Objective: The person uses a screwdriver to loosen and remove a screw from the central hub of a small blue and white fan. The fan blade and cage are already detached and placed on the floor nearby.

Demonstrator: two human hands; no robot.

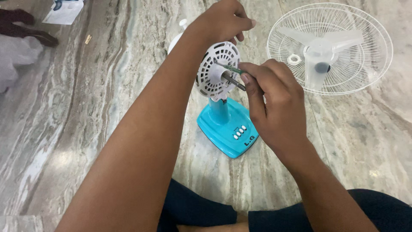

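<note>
A small table fan stands on the marble floor on a turquoise base [225, 129] with white buttons. Its white round motor housing [213, 68] faces me, a metal shaft sticking out of its middle. My left hand [223, 20] grips the top back of the housing. My right hand [274, 101] holds a screwdriver with a green handle [228, 68], its tip against the housing face just above the shaft.
A white wire fan guard [330, 48] lies on the floor at the upper right with translucent blades and a ring nut on it. Paper and dark cloth lie at the far upper left. My dark-trousered legs are at the bottom edge.
</note>
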